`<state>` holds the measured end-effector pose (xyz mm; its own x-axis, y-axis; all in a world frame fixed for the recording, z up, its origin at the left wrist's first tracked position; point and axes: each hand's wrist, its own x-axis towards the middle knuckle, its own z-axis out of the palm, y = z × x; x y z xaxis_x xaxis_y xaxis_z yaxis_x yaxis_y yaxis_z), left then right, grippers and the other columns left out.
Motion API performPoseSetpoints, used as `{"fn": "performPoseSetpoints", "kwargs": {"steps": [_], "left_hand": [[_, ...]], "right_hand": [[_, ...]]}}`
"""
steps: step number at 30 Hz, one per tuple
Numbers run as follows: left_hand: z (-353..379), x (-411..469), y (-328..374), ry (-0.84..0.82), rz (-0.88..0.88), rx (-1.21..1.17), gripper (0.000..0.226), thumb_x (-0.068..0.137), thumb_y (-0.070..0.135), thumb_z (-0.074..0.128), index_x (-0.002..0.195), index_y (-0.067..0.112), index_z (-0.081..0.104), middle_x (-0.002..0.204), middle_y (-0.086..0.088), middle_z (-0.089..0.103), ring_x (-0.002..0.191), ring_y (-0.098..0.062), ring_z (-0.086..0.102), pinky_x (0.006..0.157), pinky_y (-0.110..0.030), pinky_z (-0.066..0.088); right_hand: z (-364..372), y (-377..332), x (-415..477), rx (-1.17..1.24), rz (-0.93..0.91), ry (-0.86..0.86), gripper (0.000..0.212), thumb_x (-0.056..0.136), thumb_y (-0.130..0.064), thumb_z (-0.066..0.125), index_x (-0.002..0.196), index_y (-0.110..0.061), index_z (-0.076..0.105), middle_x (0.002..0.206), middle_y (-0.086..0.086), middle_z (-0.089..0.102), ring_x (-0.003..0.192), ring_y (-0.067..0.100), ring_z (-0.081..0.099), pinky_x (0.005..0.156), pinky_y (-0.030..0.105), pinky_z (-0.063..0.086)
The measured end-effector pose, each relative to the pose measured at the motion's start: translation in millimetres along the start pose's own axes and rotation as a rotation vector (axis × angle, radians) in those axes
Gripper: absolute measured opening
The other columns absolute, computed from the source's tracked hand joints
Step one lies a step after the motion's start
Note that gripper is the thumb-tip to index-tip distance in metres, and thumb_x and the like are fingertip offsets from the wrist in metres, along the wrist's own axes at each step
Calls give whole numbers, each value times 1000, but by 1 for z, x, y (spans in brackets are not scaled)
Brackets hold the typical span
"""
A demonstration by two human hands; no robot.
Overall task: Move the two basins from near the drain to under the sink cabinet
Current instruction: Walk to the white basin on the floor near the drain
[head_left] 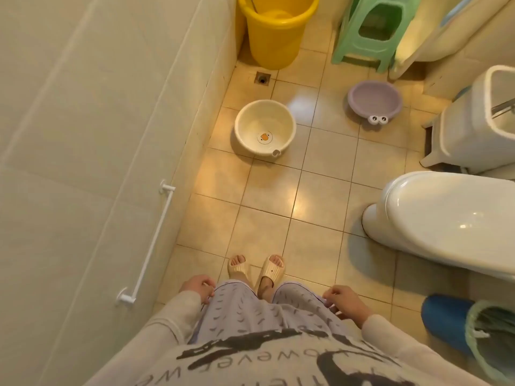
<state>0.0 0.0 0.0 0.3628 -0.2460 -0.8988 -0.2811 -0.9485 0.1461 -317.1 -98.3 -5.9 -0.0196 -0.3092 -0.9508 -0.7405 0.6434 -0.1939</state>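
A cream basin (pixel 264 129) with a duck print inside stands upright on the tiled floor, just this side of the floor drain (pixel 262 78). A purple basin (pixel 374 100) with cartoon eyes on its rim sits further right, near a white bin. My left hand (pixel 198 288) hangs beside my left thigh and my right hand (pixel 344 301) beside my right thigh. Both hold nothing, with fingers loosely curled and apart, far from either basin. No sink cabinet is in view.
A yellow bucket (pixel 274 29) and a green stool (pixel 370 32) stand at the back. The white bin (pixel 473 129) and a toilet (pixel 446 218) line the right side. A tiled wall with a white rail (pixel 147 243) runs along the left. A blue bin (pixel 471 332) sits at lower right.
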Motion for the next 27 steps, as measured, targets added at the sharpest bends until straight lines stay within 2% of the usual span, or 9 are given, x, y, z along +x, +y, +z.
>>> {"fn": "performPoseSetpoints", "kwargs": {"steps": [5, 10, 15, 23, 27], "left_hand": [[1, 9, -2, 6, -49, -85, 25, 87, 1, 43, 72, 16, 57, 62, -4, 54, 57, -17, 47, 56, -20, 37], [-12, 27, -12, -4, -128, -63, 25, 85, 3, 49, 66, 17, 56, 72, -6, 58, 72, -22, 53, 68, -24, 40], [-34, 57, -1, -1, -143, -139, 27, 86, -4, 46, 65, 10, 56, 59, -8, 55, 50, -20, 47, 54, -23, 39], [-121, 118, 90, -44, -92, -143, 22, 89, -2, 43, 72, 7, 54, 60, -6, 51, 49, -18, 42, 49, -23, 31], [-174, 142, 148, -3, 2, -121, 21, 89, 0, 44, 73, 11, 53, 65, -6, 55, 52, -19, 48, 54, -23, 38]], "right_hand": [[-26, -39, 11, 35, -64, 48, 16, 91, -7, 44, 94, -3, 59, 82, 12, 60, 64, 21, 55, 54, 26, 46], [-45, -98, 16, 136, -193, 57, 17, 93, -8, 45, 97, -3, 60, 83, 11, 61, 64, 19, 56, 55, 25, 48], [-54, -149, 32, 150, -245, 50, 18, 93, -8, 43, 98, -5, 60, 85, 10, 62, 66, 18, 58, 57, 25, 49], [-72, -205, 63, 286, -125, 144, 16, 92, -8, 45, 95, -5, 60, 83, 10, 61, 65, 20, 57, 56, 27, 48], [-72, -219, 74, 273, -23, 160, 14, 92, -10, 46, 91, -6, 59, 81, 11, 61, 64, 21, 56, 54, 28, 47]]}}
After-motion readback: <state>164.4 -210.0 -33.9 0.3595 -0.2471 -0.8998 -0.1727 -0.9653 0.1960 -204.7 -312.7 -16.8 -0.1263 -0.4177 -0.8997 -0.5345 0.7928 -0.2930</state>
